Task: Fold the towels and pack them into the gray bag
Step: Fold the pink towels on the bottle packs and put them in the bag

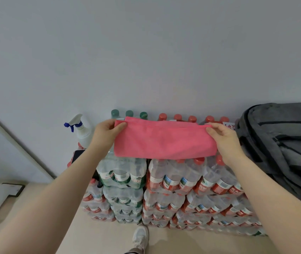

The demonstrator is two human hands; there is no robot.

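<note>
At the bottom of the view we see a light shoe (141, 235) on the pale floor (98, 241), just before the stacked packs of water bottles (164, 195) that serve as the surface. Above the top packs we hold the pink towel (164, 141) in the air, folded into a band whose long axis runs left to right, its folded lower edge hanging toward us. Our left hand (105, 132) pinches the upper left corner between thumb and fingers (121, 126); our right hand (223, 134) pinches the upper right corner likewise. To the right the gray bag (281, 143) lies on the packs; we cannot tell what it contains. Farther left stands a white spray bottle (83, 132), against the wall (146, 52).
</note>
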